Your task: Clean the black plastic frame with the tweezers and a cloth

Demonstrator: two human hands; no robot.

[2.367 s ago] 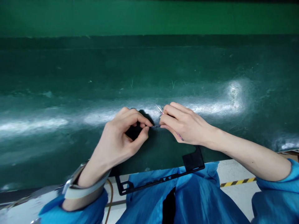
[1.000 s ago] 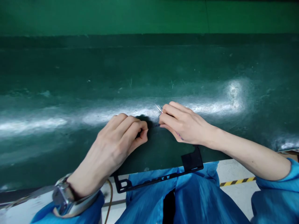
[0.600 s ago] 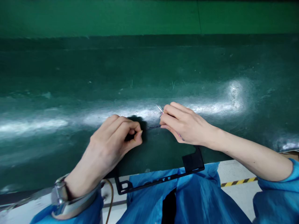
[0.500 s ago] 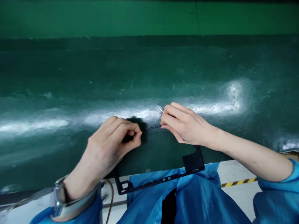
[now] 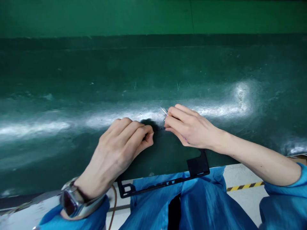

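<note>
My left hand (image 5: 124, 143) is closed in a pinch, at the left end of a thin dark strip (image 5: 161, 128). Only a short piece of that strip shows between my two hands. At its other end, my right hand (image 5: 189, 126) is closed, with the strip running to its fingertips. Slim pointed tweezers (image 5: 164, 111) are also held in the right hand; their metal tip sticks out to the upper left and a purplish end shows below the fingers. How the fingertips grip the strip is partly hidden.
A black plastic frame (image 5: 198, 166) lies at the front edge of the green worktop (image 5: 153, 73), its long thin bar overhanging the edge before my blue clothing. A brown cable (image 5: 114, 204) hangs below the edge. Yellow-black tape (image 5: 244, 186) marks the floor.
My left hand has moved right, closer to my right hand, so less of the strip shows between them. My right hand has hardly moved.
</note>
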